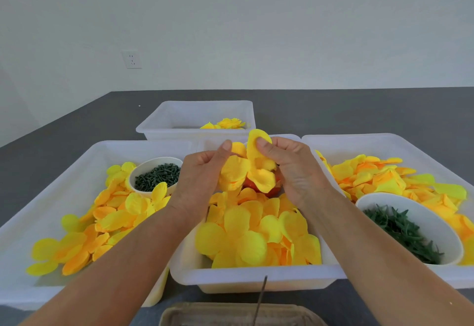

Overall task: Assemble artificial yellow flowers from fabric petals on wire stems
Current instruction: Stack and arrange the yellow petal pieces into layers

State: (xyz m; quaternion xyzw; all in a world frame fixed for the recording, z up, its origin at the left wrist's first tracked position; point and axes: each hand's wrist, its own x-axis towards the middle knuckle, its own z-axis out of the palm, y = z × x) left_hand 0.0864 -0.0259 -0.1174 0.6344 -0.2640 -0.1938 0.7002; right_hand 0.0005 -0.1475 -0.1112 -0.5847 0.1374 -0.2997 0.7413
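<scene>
Both hands work a half-built yellow fabric flower (pixel 250 169) above the middle white tray (pixel 256 278). My left hand (pixel 202 177) grips its left petals, thumb up against them. My right hand (pixel 289 169) pinches an upright petal at the top between thumb and fingers. Loose yellow petals (pixel 256 233) fill the middle tray below. A thin dark wire stem (pixel 260 300) lies over the tray's front edge. The flower's own stem is hidden.
The left tray (pixel 51 177) holds orange-yellow petals and a white bowl of dark green pieces (pixel 156 175). The right tray (pixel 384 143) holds petals and a bowl of green leaves (pixel 407 228). A far tray (pixel 197 115) holds finished flowers. A beige tray (pixel 230 313) sits nearest me.
</scene>
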